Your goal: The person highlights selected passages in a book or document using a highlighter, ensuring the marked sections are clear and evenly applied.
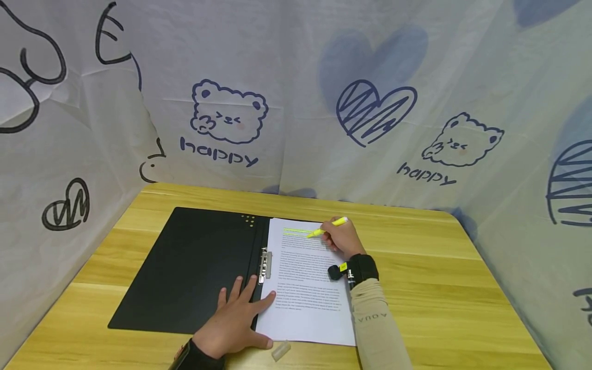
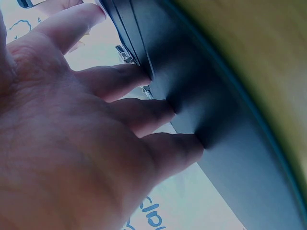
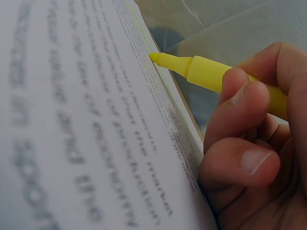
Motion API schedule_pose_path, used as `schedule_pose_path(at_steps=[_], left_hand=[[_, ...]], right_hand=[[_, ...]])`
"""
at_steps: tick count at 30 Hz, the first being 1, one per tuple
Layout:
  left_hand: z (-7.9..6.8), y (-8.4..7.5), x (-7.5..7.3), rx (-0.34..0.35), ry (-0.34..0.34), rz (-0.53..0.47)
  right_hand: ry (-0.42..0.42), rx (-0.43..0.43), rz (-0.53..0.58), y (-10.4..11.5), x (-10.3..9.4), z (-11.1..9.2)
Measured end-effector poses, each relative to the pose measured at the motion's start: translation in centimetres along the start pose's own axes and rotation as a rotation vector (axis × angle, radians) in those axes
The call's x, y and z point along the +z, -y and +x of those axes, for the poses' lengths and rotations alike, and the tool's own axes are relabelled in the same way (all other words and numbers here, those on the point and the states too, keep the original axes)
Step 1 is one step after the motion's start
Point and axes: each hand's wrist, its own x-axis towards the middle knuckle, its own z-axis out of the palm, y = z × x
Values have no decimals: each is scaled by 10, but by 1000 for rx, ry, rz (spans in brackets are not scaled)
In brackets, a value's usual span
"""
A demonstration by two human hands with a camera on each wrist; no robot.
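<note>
My right hand (image 1: 343, 237) pinches a yellow highlighter (image 1: 327, 227) near the top of a printed page (image 1: 310, 324). Its tip is at the text, just under yellow-marked lines; in the right wrist view the highlighter (image 3: 208, 73) has its bare tip at the paper. The page lies on the right half of an open black folder (image 1: 194, 267), beside a metal clip (image 1: 264, 264). My left hand (image 1: 233, 318) rests with spread fingers across the folder's spine and the page's lower left edge. In the left wrist view, the fingertips of the left hand (image 2: 110, 110) touch the black cover.
A small translucent cap-like piece (image 1: 281, 351) lies on the wooden table (image 1: 435, 288) just below the page. White cloth (image 1: 296, 113) with drawn bears and hearts hangs behind the table and along both sides.
</note>
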Motion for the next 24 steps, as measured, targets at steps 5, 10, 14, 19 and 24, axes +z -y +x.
schedule_pose_path(at_steps=[5, 10, 14, 19, 24], left_hand=[[0, 0, 0, -3, 2, 1], [1, -1, 0, -8, 3, 5], [1, -1, 0, -9, 3, 4], [0, -2, -1, -10, 7, 0], [0, -1, -1, -6, 12, -3]], right_hand=[[-1, -10, 14, -2, 0, 1], [-5, -18, 14, -3, 0, 1], [-9, -26, 11, -2, -1, 1], [-8, -37, 5, -2, -2, 1], [-10, -37, 11, -2, -2, 1]])
